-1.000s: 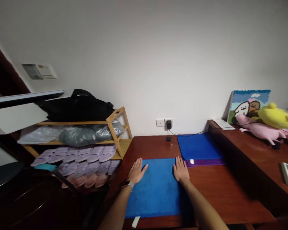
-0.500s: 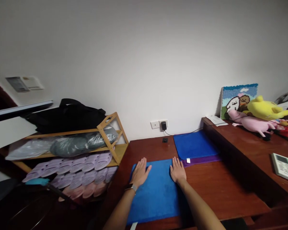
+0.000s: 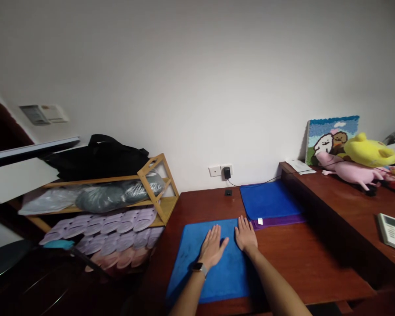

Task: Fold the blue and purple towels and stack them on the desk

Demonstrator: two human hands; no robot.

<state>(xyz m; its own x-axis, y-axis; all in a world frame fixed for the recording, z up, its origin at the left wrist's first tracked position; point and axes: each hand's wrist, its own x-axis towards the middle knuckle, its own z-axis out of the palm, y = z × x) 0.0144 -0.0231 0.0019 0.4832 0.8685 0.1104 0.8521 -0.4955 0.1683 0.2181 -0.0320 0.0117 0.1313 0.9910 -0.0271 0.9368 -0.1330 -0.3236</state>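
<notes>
Left hand (image 3: 211,251) lies flat on a rectangular, soft-looking blue cloth (image 3: 228,277), right hand (image 3: 246,235) at its edge; fingers (image 3: 213,232) nearly together.

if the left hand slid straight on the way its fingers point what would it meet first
The left hand would likely meet the small black square fitting on the brown wooden tabletop, beyond the light-blue cloth, though depth is unclear.

Kinda dim in here tbh: plain whitish wall (image 3: 197,87) at 12, wooden shelf (image 3: 168,206) around 8, reddish-brown desk (image 3: 292,254) at 5.
</notes>
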